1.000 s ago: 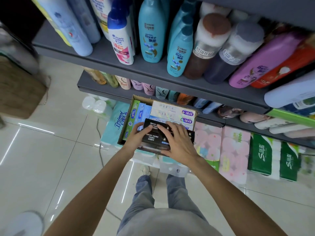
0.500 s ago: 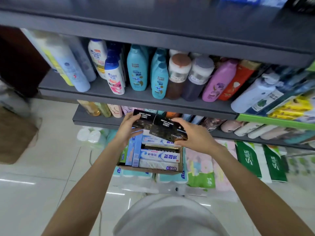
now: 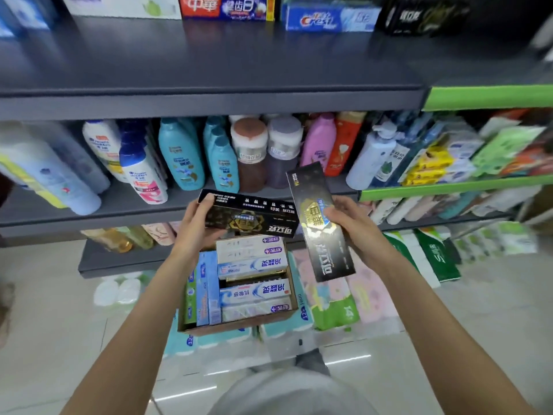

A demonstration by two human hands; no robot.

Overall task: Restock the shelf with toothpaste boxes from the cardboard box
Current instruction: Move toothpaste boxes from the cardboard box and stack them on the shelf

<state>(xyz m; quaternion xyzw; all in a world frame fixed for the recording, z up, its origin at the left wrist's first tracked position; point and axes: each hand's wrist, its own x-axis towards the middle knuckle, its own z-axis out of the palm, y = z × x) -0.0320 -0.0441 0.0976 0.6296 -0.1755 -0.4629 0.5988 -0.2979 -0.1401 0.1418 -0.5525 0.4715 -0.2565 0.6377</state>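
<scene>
head view: the left hand grips one black toothpaste box by its left end, thumb on top and fingers underneath, holding it level and crosswise. the right hand grips a second black box at about mid-length, thumb across the printed face, with the box standing steeply on end. both boxes hang in the air in front of the shampoo shelf, above the cardboard box and touching no shelf.

these boxes look light and stiff — thin glossy card round a tube, so probably a little slick and easy to dent at the corners. a grip across the narrow width near the middle should keep a long box from swinging; the end hold on the left one likely leaves it more prone to tip.

the cardboard box sits low on wrapped tissue packs and is well filled: white-and-blue toothpaste boxes stacked flat on the right, blue and green ones on edge along its left wall. the top shelf — its front part bare — carries toothpaste boxes along the back, among them a black pack.
</scene>
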